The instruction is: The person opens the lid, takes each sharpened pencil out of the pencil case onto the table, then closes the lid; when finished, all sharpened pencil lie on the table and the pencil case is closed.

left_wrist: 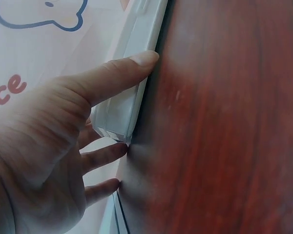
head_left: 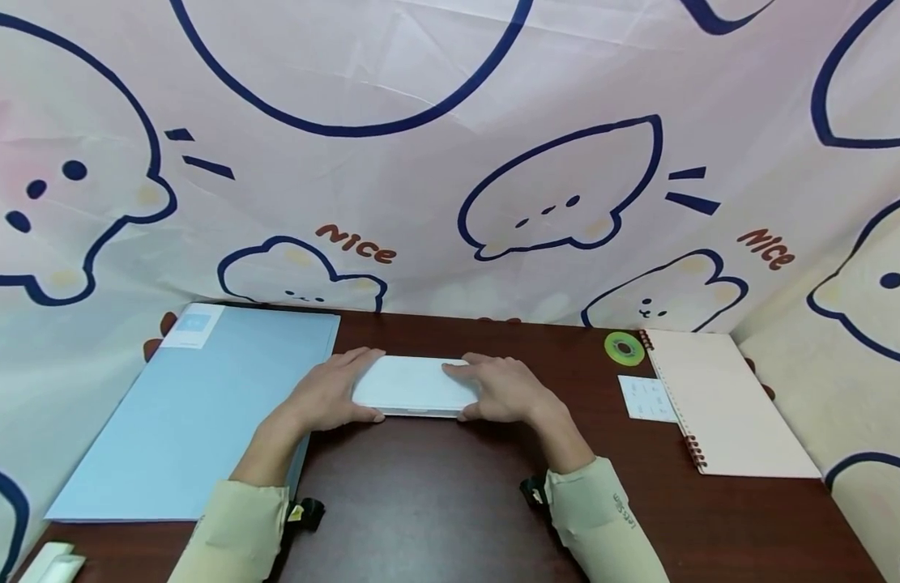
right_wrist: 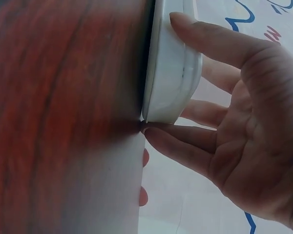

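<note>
one white box point(head_left: 416, 385) sits on the table point(head_left: 420, 502) at the centre of the frame, its ends gripped by two hands, the left hand point(head_left: 338, 390) and right hand point(head_left: 506, 390), thumbs on the near side, some other fingers partly hidden. at left one blue folder point(head_left: 223, 405) runs partly behind the left arm point(head_left: 270, 449), while at right one spiral notebook point(head_left: 734, 401) covers part of one white card point(head_left: 645, 398) near one green ring point(head_left: 614, 348). in the lower left corner, pale strips point(head_left: 61, 568), maybe two, are cut off.
</note>
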`<state>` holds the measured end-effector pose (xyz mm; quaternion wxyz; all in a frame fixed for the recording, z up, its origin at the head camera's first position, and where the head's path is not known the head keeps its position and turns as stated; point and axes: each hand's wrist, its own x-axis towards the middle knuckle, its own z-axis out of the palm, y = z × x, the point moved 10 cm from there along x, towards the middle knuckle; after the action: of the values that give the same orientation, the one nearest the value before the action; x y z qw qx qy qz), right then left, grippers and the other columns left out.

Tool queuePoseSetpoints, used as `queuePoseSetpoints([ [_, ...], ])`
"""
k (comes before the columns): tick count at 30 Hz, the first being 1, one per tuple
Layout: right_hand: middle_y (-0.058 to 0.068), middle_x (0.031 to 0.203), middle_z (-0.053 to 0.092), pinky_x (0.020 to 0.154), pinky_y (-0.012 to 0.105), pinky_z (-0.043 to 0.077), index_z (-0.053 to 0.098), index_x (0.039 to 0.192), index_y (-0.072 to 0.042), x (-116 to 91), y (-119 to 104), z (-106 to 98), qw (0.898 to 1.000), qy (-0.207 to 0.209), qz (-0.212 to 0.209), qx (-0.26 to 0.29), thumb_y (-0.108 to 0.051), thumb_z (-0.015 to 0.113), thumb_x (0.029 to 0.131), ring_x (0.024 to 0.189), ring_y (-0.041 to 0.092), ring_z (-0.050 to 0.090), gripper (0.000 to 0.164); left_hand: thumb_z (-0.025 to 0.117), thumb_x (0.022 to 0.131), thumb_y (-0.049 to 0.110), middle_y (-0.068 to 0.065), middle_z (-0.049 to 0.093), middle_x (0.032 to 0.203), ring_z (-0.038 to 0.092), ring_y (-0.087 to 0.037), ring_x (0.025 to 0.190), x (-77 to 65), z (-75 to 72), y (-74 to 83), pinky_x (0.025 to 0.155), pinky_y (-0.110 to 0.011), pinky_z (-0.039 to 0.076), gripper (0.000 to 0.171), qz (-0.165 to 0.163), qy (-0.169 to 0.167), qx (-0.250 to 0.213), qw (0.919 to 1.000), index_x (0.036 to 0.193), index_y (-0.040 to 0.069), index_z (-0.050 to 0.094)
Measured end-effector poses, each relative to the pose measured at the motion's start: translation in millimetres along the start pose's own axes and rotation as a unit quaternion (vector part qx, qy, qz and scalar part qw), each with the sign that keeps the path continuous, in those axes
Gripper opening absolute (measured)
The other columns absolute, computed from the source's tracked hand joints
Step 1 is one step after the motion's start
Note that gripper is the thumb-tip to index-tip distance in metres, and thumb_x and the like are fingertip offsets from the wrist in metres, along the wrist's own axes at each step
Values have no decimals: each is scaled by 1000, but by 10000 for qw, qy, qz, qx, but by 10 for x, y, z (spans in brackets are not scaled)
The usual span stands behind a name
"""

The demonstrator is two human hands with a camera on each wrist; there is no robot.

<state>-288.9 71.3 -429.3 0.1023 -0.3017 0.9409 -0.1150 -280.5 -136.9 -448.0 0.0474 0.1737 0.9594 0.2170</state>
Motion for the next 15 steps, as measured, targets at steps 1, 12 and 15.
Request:
queuePoseSetpoints([
  [1,10,155,50,102,50,49,53,149,-31,0,5,-5,10000,-12,-9,25,-42,82,82,129,29,60,74,86,76,48,-15,44,158,45,-40,139,1,-3,4,108,-63,39,97,10,-3,-1,10000,155,16,41],
  [12,10,155,50,109,53,44,57,146,-30,-6,78,-23,9966,-76,-48,819,-41,75,88,138,27,53,62,88,74,42,-13,42,159,46,-38,136,16,7,-40,108,-65,37,98,101,67,-348,9993,156,19,40],
  [15,11,157,47,112,55,41,55,148,-29,-19,88,-17,9947,-144,5,1022,-40,72,91,140,29,50,60,89,73,41,-10,46,156,48,-35,133,22,21,-63,107,-64,38,98,188,112,-682,9974,156,19,41],
])
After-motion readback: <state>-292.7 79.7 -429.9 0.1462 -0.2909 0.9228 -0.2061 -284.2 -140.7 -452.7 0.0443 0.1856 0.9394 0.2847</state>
